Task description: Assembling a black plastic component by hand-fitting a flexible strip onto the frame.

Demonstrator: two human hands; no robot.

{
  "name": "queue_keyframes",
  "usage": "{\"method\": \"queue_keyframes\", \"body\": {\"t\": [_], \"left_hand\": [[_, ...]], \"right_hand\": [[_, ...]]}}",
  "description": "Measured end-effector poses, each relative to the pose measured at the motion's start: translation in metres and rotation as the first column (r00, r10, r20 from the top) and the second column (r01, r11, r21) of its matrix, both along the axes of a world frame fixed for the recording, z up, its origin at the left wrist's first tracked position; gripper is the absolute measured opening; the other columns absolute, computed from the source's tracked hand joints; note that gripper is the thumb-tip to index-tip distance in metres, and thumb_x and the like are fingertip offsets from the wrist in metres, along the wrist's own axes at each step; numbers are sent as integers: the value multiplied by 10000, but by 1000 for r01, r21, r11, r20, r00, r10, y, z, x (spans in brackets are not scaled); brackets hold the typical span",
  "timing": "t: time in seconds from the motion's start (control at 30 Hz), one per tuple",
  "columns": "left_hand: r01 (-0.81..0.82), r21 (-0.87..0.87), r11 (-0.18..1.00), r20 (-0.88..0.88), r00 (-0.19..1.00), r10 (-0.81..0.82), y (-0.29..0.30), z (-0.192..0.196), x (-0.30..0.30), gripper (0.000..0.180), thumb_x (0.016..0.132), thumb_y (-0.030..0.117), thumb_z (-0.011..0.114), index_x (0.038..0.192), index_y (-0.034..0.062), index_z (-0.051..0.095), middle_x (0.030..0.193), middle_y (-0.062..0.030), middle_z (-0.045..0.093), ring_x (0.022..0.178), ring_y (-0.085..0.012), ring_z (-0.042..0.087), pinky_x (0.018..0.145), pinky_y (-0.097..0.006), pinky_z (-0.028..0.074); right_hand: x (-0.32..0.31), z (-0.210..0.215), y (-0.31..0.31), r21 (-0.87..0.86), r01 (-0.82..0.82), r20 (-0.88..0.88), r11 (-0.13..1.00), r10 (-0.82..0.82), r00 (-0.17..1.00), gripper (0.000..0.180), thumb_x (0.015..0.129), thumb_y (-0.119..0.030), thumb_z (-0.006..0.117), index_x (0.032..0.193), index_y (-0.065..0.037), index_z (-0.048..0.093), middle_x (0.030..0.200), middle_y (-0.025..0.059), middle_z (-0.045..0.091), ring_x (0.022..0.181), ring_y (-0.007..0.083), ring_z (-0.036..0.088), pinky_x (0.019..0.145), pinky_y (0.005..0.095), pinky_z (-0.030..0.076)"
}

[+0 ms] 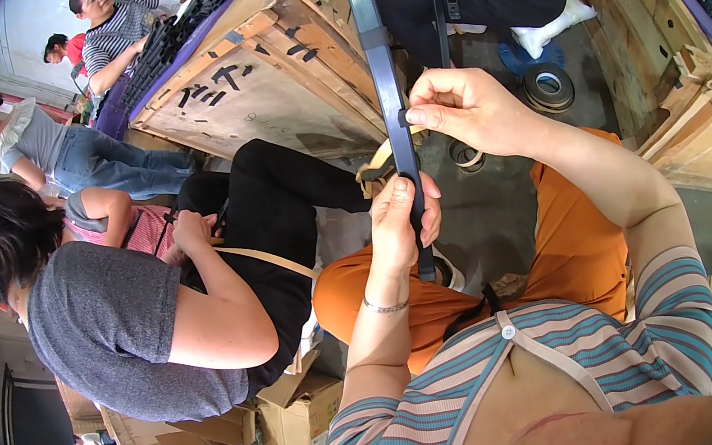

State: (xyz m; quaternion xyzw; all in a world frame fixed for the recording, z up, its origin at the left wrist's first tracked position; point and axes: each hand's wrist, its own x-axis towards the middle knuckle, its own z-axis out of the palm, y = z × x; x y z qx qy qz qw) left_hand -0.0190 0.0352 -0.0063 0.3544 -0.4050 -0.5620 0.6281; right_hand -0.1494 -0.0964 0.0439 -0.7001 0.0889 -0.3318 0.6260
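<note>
A long, glossy dark strip [382,82] stands upright in front of me, reaching past the top of the view. Black bands cross it higher up. My left hand [396,217] is wrapped round its lower part, fingers closed. At the strip's right edge, the thumb and forefinger of my right hand [468,111] pinch a small black tab [404,118], mostly covered by the fingertips. A pale yellow band [379,163] hangs behind the strip, close to my left hand.
Rolls of black tape [548,87] lie on the floor beyond my right forearm, and a smaller ring [465,155] is nearer. A person in a grey shirt [116,329] sits close on my left. Wooden crates [265,90] flank the far side. A cardboard box [304,435] stands lower left.
</note>
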Motion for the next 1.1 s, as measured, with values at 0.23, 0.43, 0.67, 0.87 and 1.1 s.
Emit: {"method": "queue_keyframes", "body": {"t": [0.23, 0.43, 0.67, 0.87, 1.1], "left_hand": [[-29, -17, 999, 63, 998, 30, 0, 0, -2, 413, 944, 378, 368, 848, -8, 478, 495, -27, 409, 362, -78, 336, 344, -200, 279], [-174, -34, 984, 234, 956, 177, -1, -7, -3, 374, 953, 352, 366, 843, 11, 475, 491, -13, 412, 366, -65, 341, 347, -193, 285], [-212, -46, 976, 285, 934, 216, -2, -6, -4, 369, 954, 348, 364, 835, 16, 472, 481, -9, 406, 360, -64, 337, 341, -195, 283], [-182, -14, 983, 192, 965, 181, -2, -10, -4, 385, 958, 353, 343, 837, 10, 469, 473, -21, 401, 345, -82, 329, 328, -211, 276], [-146, 5, 989, 20, 989, 146, -1, 0, 0, 406, 953, 375, 339, 836, 8, 465, 483, -25, 389, 343, -88, 312, 331, -217, 257]], "right_hand": [[1, -3, -2, -18, 24, -24, 1000, -24, 999, 120, 879, -95, 555, 802, -17, 506, 741, -28, 513, 694, 13, 459, 615, 184, 390], [6, -3, 2, -37, 103, -110, 994, -106, 988, 122, 869, -100, 574, 812, -6, 519, 732, -26, 499, 677, 14, 453, 585, 181, 384], [15, -7, 5, -156, 224, -26, 962, -231, 973, 105, 845, -80, 595, 855, 18, 556, 766, 3, 491, 650, 38, 452, 580, 201, 394], [17, -12, 4, -170, 235, 1, 957, -239, 971, 95, 842, -68, 593, 824, 20, 560, 744, -1, 508, 661, 35, 464, 572, 205, 397], [11, 0, 1, -92, 106, -57, 990, -112, 992, 164, 861, -151, 576, 773, -13, 578, 610, -21, 517, 553, 38, 434, 501, 217, 363]]}}
